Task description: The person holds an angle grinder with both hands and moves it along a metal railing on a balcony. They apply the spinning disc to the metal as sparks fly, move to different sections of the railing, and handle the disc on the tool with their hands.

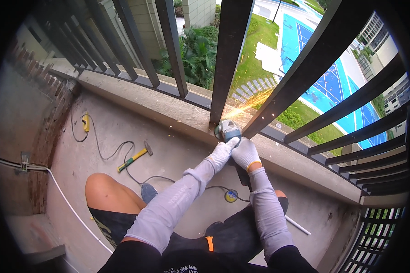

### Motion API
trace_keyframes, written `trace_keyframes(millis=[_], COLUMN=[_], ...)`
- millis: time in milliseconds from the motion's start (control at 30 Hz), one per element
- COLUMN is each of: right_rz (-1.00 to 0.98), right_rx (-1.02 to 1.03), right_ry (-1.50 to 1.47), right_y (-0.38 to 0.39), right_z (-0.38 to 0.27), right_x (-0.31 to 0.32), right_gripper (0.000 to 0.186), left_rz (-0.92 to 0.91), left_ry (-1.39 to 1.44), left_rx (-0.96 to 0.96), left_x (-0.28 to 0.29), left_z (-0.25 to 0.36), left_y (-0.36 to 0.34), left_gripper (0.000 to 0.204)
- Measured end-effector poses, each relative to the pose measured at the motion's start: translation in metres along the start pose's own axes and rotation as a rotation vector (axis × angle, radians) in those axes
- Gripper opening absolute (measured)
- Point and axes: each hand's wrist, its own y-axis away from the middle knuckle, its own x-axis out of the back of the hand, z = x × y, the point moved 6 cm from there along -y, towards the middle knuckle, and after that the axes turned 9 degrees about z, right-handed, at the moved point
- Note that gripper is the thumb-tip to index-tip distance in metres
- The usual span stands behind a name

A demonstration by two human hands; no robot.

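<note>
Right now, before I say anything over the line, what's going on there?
A person's left hand and right hand, both in white gloves, grip an angle grinder at the foot of a dark railing bar. It is running: orange sparks spray out through the railing. To the left, a hammer lies on the concrete floor beside a dark cable with a yellow connector. A round yellow-and-blue disc lies nearer the person.
</note>
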Motion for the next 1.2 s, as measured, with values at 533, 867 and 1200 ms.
trace_keyframes(millis=[533,867,1200], right_rz=[-0.018,-0.018,0.002], right_rx=[0.045,-0.017,-0.029], right_ry=[-0.015,-0.033,-0.066], right_y=[-0.004,0.015,0.001], right_z=[-0.001,-0.006,0.004], right_x=[-0.007,-0.010,-0.010], right_gripper=[0.039,0.042,0.045], left_rz=[-0.021,0.007,-0.012], left_ry=[0.042,-0.038,0.044], left_rx=[0.010,-0.024,0.060], left_x=[0.001,0.013,0.004], left_z=[0.000,-0.002,0.004], left_y=[-0.002,0.017,0.013], left_gripper=[0.060,0.063,0.058])
